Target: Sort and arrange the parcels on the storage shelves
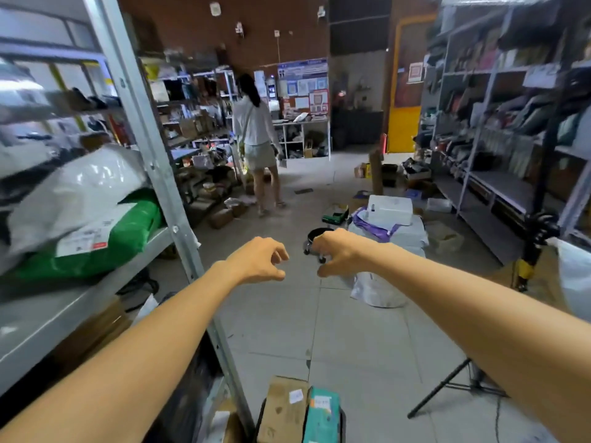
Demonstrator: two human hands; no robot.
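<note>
Parcels (391, 219) are heaped on the floor (351, 330) at one o'clock; a green parcel (105, 241) is lodged on the shelf (48, 318) at nine. Left grip (259, 260) and right grip (339, 254) are held out loosely curled, empty. Fetching is judged in hand; a heaped parcel must be reached next.

green parcel (96, 241), yellow door (403, 129), grey floor (351, 340)

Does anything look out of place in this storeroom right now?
Yes. Parcels lie on the floor rather than shelved: white bags piled mid-aisle, brown boxes strewn farther back on the left.
</note>
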